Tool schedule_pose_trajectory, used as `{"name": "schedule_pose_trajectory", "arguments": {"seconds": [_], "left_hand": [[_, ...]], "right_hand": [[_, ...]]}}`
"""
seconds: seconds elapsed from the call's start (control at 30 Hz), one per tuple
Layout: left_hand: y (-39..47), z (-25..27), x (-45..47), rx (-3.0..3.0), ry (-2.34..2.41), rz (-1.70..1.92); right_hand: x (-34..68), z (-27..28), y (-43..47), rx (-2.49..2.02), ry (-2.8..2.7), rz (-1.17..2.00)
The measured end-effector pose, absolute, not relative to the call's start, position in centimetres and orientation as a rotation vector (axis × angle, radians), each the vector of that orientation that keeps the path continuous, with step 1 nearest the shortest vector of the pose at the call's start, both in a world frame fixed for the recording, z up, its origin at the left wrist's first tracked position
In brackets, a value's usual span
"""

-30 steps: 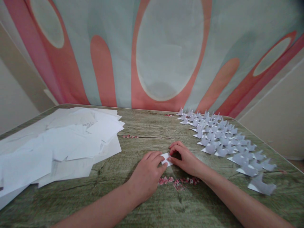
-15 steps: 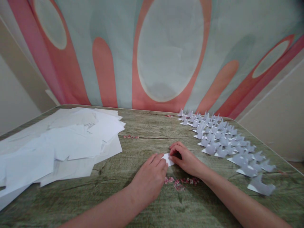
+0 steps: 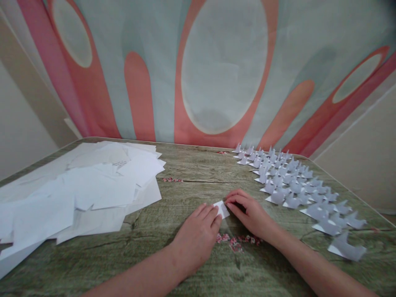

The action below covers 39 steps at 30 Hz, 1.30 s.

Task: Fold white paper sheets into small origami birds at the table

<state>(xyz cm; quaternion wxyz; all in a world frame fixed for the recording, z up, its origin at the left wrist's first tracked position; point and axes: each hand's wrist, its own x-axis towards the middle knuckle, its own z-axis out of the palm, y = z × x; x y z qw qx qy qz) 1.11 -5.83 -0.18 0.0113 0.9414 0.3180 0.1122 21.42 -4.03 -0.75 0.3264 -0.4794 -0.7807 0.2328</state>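
A small folded piece of white paper [image 3: 222, 210] lies on the wood-grain table [image 3: 192, 165] between my hands. My left hand [image 3: 198, 233] has its fingers together over the paper's left side, holding it against the tabletop; the part under the fingers is hidden. From the other side, my right hand [image 3: 249, 210] brings its curled thumb and fingertips together at the upper right corner of the paper. Right of my hands stand several rows of folded white paper birds [image 3: 295, 187], the nearest bird [image 3: 347, 246] close to the table's right front.
A loose heap of white paper sheets [image 3: 105, 185] spreads across the table's left side. Pink flower prints [image 3: 235, 241] mark the tabletop near my hands. Behind the far edge is a wall covering [image 3: 163, 82] with coral and grey-green shapes.
My right hand's fingertips have shifted slightly to the paper's upper right corner, and more of the paper shows. The whole view has shifted a little.
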Motion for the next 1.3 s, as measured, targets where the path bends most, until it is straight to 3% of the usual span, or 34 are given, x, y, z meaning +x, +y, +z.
{"name": "schedule_pose_trajectory", "arguments": {"seconds": [0.43, 0.67, 1.3], "left_hand": [[-5.1, 0.2, 0.8, 2.39, 0.99, 0.643], [-3.8, 0.0, 0.3, 2.107, 0.951, 0.737], [-3.1, -0.5, -0.2, 2.404, 1.041, 0.678]], "right_hand": [[19.5, -0.1, -6.3, -1.422, -2.351, 0.234], [19.5, -0.3, -6.3, -1.332, -2.377, 0.267], [20.7, -1.1, -4.7, -1.071, -2.327, 0.408]]}}
